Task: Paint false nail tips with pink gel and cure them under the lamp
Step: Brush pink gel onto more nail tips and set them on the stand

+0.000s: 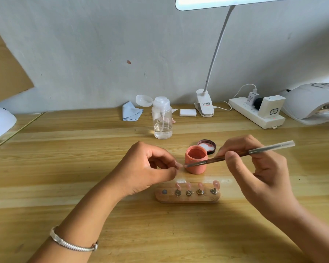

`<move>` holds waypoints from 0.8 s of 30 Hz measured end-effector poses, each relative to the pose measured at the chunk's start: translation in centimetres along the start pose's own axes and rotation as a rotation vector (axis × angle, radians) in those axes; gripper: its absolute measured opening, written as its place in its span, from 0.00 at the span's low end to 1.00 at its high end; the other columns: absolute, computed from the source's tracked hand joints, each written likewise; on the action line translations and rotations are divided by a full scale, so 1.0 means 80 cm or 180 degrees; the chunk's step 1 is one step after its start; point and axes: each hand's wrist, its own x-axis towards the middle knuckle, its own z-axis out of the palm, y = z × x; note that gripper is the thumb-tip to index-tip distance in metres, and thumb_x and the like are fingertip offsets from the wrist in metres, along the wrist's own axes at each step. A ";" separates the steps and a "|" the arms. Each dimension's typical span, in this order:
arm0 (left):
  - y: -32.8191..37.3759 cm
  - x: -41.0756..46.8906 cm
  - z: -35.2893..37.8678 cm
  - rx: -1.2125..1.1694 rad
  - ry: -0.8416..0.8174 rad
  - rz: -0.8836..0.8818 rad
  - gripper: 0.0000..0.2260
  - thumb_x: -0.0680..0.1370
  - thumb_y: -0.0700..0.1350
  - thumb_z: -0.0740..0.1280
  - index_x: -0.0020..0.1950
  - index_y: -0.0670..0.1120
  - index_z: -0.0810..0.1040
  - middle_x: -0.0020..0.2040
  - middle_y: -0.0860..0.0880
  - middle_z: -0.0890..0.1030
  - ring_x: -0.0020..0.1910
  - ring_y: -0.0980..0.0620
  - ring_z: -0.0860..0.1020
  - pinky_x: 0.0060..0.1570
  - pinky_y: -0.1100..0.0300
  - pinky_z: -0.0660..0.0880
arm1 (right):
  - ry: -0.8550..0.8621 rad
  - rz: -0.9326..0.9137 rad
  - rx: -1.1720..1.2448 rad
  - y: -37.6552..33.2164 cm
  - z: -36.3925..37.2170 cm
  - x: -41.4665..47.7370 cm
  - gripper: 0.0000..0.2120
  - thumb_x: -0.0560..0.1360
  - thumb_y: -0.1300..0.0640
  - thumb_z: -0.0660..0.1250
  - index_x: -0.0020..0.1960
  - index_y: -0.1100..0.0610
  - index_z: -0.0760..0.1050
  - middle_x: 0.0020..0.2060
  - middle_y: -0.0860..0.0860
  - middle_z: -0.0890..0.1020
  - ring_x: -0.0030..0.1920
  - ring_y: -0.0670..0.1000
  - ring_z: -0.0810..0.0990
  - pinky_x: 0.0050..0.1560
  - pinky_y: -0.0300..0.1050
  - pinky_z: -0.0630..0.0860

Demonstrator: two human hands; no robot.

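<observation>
My left hand [150, 168] pinches a small nail tip [179, 165] between thumb and fingertips, just left of the open pink gel pot [196, 160]. My right hand [254, 168] grips a thin brush [235, 155], and its bristle end touches the held tip. Below them lies a wooden holder [187, 198] with several pink nail tips standing on metal pegs; its leftmost peg spot is bare. The white curing lamp [308, 101] sits at the far right edge of the table.
The pot's lid [207, 146] lies behind the pot. Behind stand a clear pump bottle [162, 120], a blue cloth [130, 112], white pads [187, 112], a clip-on desk lamp [204, 105] and a power strip [254, 114]. Another white device [0, 120] sits far left.
</observation>
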 end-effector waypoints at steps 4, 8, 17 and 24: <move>-0.004 0.002 -0.002 0.0010 -0.0001 0.0056 0.10 0.70 0.35 0.77 0.41 0.51 0.86 0.39 0.50 0.86 0.35 0.60 0.79 0.38 0.67 0.75 | 0.0247 0.0062 -0.0080 0.003 -0.002 0.002 0.08 0.78 0.54 0.63 0.45 0.55 0.79 0.40 0.51 0.82 0.43 0.51 0.80 0.49 0.35 0.72; -0.010 0.004 -0.018 -0.0041 -0.0339 -0.0182 0.08 0.70 0.34 0.78 0.41 0.47 0.86 0.40 0.48 0.87 0.39 0.57 0.82 0.41 0.66 0.77 | 0.0317 0.0021 -0.0416 0.008 -0.001 0.006 0.05 0.80 0.51 0.62 0.50 0.45 0.77 0.46 0.41 0.82 0.47 0.45 0.79 0.50 0.31 0.70; -0.025 0.005 -0.023 0.0144 -0.1328 -0.0551 0.07 0.70 0.36 0.78 0.42 0.48 0.87 0.35 0.54 0.84 0.34 0.64 0.76 0.36 0.71 0.70 | -0.0446 -0.0467 -0.1666 0.056 0.009 0.017 0.13 0.76 0.56 0.70 0.59 0.54 0.84 0.52 0.45 0.86 0.56 0.53 0.80 0.54 0.52 0.71; -0.033 0.006 -0.024 0.0279 -0.1295 -0.0510 0.06 0.69 0.41 0.80 0.43 0.50 0.86 0.39 0.52 0.82 0.36 0.60 0.73 0.37 0.66 0.69 | -0.0882 -0.0722 -0.2091 0.069 0.006 0.017 0.17 0.76 0.58 0.70 0.64 0.51 0.82 0.58 0.44 0.84 0.62 0.51 0.76 0.60 0.47 0.69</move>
